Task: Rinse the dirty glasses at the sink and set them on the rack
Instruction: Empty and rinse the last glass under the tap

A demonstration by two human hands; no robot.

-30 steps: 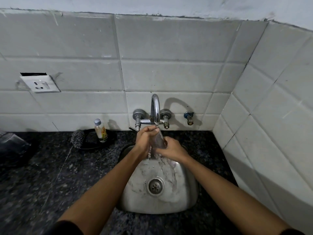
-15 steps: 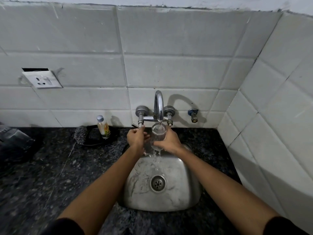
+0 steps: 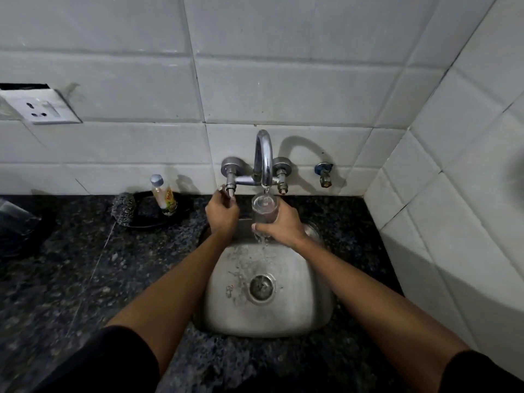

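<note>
- My right hand [image 3: 279,224] wraps its grip around the glass [image 3: 265,208], upright under the tap spout [image 3: 263,157], over the back rim of the sink [image 3: 317,304]; water spills off its base.
- My left hand [image 3: 222,214] pinches the left tap handle [image 3: 228,188], fingers curled (which way it turns, I cannot tell).
- The tiled wall [image 3: 283,89] stands just behind both hands, and the side wall [image 3: 453,165] closes in on the right.
- Left of the sink the dark table [image 3: 71,279] lies open, with the scrubber [image 3: 123,208] and small bottle [image 3: 164,195] at its back edge.
</note>
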